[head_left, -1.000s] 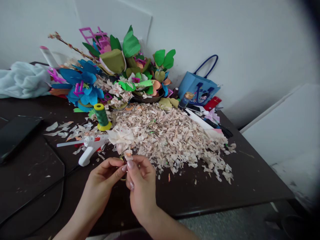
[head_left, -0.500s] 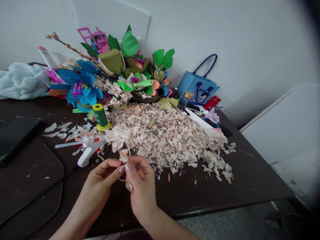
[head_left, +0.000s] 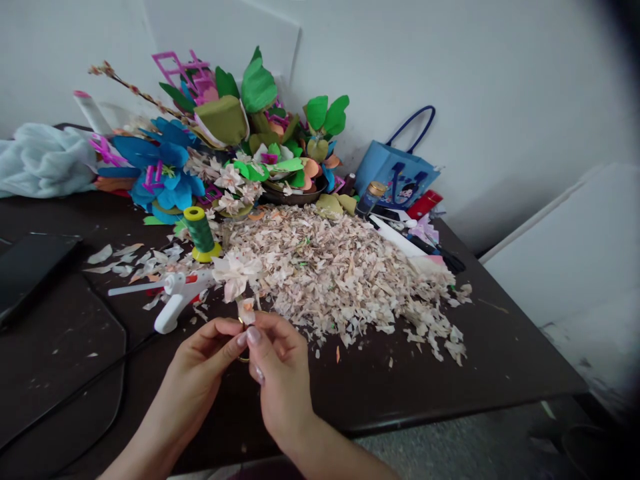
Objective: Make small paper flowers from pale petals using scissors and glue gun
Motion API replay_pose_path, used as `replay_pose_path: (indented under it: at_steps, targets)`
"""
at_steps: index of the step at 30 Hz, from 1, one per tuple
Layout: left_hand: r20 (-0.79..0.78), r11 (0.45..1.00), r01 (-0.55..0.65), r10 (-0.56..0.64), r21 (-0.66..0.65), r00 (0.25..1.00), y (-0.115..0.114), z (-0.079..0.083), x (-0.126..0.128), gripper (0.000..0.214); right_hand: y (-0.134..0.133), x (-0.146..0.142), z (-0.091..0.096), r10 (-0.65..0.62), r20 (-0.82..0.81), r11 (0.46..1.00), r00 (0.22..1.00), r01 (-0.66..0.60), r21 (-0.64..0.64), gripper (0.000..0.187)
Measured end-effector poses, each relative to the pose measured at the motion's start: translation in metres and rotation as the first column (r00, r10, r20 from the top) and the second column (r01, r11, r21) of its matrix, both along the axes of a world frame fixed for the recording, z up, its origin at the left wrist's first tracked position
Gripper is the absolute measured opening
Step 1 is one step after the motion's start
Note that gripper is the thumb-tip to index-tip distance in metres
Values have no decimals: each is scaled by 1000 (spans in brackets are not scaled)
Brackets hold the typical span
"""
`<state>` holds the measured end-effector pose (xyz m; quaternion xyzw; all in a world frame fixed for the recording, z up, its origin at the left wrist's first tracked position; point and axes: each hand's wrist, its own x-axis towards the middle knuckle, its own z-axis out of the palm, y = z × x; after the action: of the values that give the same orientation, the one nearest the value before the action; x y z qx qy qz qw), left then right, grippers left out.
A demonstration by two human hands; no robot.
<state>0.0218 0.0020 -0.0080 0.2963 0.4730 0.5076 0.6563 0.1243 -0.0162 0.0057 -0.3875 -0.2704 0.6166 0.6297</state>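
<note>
A pale pink artificial flower (head_left: 237,272) stands upright above my fingertips, with a smaller pale blossom (head_left: 247,310) just below it. My left hand (head_left: 213,350) is closed, thumb and forefinger pinching near the base of the small blossom. Close against it, my right hand (head_left: 280,360) pinches at the same spot, thumb tip touching the left thumb. The stem between the fingers is mostly hidden. A gold-coloured ring shape shows between the hands. Left of the flower lies a white glue gun (head_left: 175,297), and behind that stands a spool of green thread (head_left: 199,233).
A wide heap of pale petal scraps (head_left: 335,273) covers the table's middle. Behind it are large coloured artificial flowers (head_left: 170,163), a blue bag (head_left: 397,170) and a capped jar (head_left: 371,198). A black device (head_left: 35,273) lies left; a black cord (head_left: 90,383) crosses the table.
Both hands keep their pinch with almost no movement. The whole view has shifted very slightly.
</note>
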Motion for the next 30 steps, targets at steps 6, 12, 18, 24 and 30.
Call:
replay_pose_path:
  at_steps: [6, 12, 18, 24, 30]
  targets:
    - [40, 1000, 15, -15, 9, 999, 0, 1, -1, 28, -2, 2, -2, -22, 76, 999, 997, 18, 44, 17]
    - [20, 999, 27, -28, 24, 999, -1, -2, -2, 27, 0, 2, -2, -31, 59, 998, 998, 27, 63, 13]
    - [-4, 999, 11, -11, 31, 1000, -2, -2, -1, 28, 3, 0, 0, -60, 51, 998, 997, 59, 16, 16]
    - [-36, 998, 14, -12, 53, 999, -1, -3, 0, 28, 5, 0, 0, -74, 34, 997, 997, 74, 0, 19]
    - [-50, 997, 34, -30, 68, 998, -3, -5, -1, 25, 6, -2, -2, -84, 32, 996, 996, 84, -4, 16]
